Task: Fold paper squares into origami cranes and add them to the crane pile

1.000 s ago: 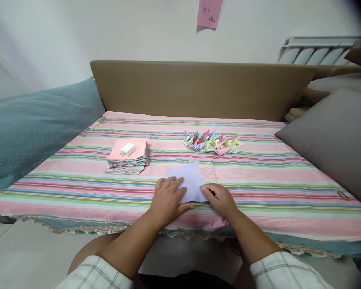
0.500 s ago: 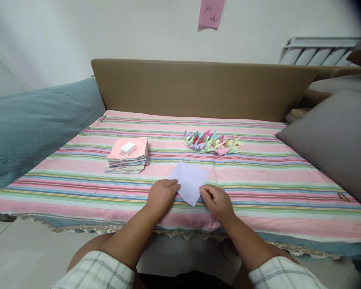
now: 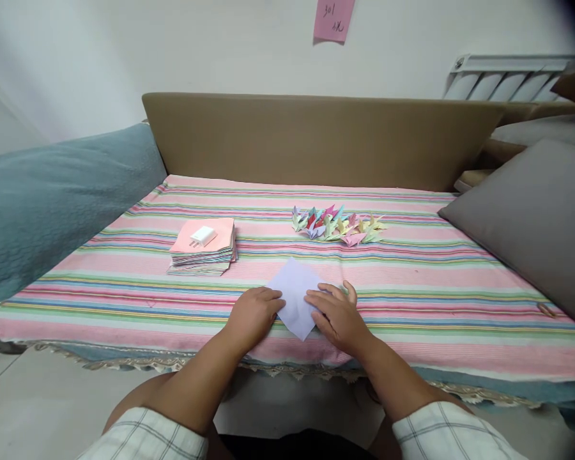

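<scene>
A pale lilac square of origami paper (image 3: 294, 281) lies on the striped cloth with one corner toward me. My left hand (image 3: 255, 316) is at its left corner, the fingers close together and gripping the edge. Across the right half of the paper lies my right hand (image 3: 339, 319), its fingers spread and resting on the surface. Beyond the sheet, several folded paper cranes (image 3: 336, 227) in mixed colours sit in a cluster.
To the left stands a stack of square paper (image 3: 206, 259) with a white charger plug (image 3: 203, 236) on top. A grey cushion (image 3: 536, 217) leans at the right. The sofa backrest (image 3: 316, 140) closes off the far side, and a blue-covered armrest (image 3: 76, 185) the left.
My right hand has opened from a pinch at the paper's right corner and moved left onto its surface. The paper has turned and shifted slightly toward me. My left hand stays at the left corner.
</scene>
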`<move>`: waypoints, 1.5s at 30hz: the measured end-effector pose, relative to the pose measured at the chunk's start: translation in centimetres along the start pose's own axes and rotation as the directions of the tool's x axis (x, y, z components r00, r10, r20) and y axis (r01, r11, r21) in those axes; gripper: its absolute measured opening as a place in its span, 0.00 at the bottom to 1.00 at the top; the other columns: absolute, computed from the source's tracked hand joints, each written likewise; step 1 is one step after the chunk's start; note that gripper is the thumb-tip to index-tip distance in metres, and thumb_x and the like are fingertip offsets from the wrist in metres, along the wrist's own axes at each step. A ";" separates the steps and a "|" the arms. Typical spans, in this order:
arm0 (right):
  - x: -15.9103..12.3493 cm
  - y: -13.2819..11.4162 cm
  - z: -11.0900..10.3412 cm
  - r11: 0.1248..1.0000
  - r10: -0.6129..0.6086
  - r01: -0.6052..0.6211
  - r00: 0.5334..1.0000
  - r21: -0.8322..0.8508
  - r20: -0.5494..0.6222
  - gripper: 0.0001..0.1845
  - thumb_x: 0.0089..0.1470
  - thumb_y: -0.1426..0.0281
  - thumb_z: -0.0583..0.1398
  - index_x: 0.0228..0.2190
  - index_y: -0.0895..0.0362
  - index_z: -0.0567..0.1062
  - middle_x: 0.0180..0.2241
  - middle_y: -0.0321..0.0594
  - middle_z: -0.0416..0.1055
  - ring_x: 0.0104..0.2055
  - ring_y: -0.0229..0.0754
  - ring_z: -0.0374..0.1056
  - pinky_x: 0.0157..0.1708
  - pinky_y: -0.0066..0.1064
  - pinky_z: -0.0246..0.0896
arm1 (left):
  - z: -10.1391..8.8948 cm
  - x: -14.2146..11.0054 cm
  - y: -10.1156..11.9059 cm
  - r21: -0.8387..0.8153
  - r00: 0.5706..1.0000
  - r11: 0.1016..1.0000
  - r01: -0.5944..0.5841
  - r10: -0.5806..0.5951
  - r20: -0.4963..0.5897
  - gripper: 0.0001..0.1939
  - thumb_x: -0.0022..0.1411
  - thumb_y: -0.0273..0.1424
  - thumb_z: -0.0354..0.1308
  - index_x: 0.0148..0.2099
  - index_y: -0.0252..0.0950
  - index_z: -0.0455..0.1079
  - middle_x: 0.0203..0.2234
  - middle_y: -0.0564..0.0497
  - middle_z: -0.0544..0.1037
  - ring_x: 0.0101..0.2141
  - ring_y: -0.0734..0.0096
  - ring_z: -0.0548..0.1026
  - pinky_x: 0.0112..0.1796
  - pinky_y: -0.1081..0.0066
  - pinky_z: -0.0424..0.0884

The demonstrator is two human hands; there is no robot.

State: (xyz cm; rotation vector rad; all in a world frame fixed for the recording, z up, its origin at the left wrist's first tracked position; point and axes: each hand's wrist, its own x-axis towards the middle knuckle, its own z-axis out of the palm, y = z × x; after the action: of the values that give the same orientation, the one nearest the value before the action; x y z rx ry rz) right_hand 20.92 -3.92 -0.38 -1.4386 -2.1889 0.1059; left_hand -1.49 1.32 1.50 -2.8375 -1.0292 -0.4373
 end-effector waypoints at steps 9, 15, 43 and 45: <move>0.1 2.4 -1.1 0.996 -0.030 0.021 0.993 0.085 0.111 0.33 0.46 0.47 0.59 0.49 0.51 0.68 0.48 0.43 0.68 0.51 0.51 0.60 0.56 0.53 0.34 | -0.4 -0.6 -0.8 -0.098 1.000 0.995 0.009 -0.010 -0.015 0.12 0.59 0.28 0.51 0.41 0.40 0.75 0.41 0.49 0.78 0.41 0.63 0.75 0.43 0.63 0.71; 0.2 2.7 -0.8 0.998 -0.031 0.026 0.996 0.053 0.089 0.26 0.48 0.50 0.59 0.45 0.50 0.71 0.44 0.44 0.69 0.48 0.49 0.62 0.55 0.51 0.39 | -1.3 -0.9 -0.7 -0.110 0.998 0.994 0.001 0.007 0.064 0.11 0.58 0.32 0.54 0.42 0.40 0.74 0.44 0.48 0.76 0.43 0.61 0.73 0.45 0.61 0.68; 0.3 3.3 0.0 0.995 0.069 -0.069 0.998 0.073 0.008 0.16 0.47 0.69 0.57 0.41 0.51 0.74 0.39 0.40 0.68 0.44 0.46 0.61 0.48 0.42 0.51 | -1.2 -2.2 -2.0 -0.030 0.967 0.985 0.171 -0.161 0.199 0.35 0.49 0.49 0.61 0.57 0.41 0.63 0.60 0.42 0.58 0.58 0.49 0.58 0.54 0.51 0.57; 0.3 3.4 0.0 0.994 0.079 -0.079 0.997 0.080 0.001 0.16 0.47 0.70 0.57 0.40 0.51 0.74 0.39 0.40 0.68 0.44 0.46 0.61 0.47 0.42 0.51 | -1.2 -2.1 -2.4 -0.040 0.969 0.982 0.187 -0.177 0.174 0.32 0.49 0.48 0.61 0.55 0.39 0.66 0.59 0.41 0.60 0.57 0.49 0.60 0.54 0.52 0.59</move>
State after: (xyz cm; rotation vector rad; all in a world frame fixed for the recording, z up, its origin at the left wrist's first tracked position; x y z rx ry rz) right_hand 23.67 -2.18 -1.41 -1.4800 -2.1018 0.2179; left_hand -4.86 1.61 2.00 -2.8819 -1.3370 -0.2440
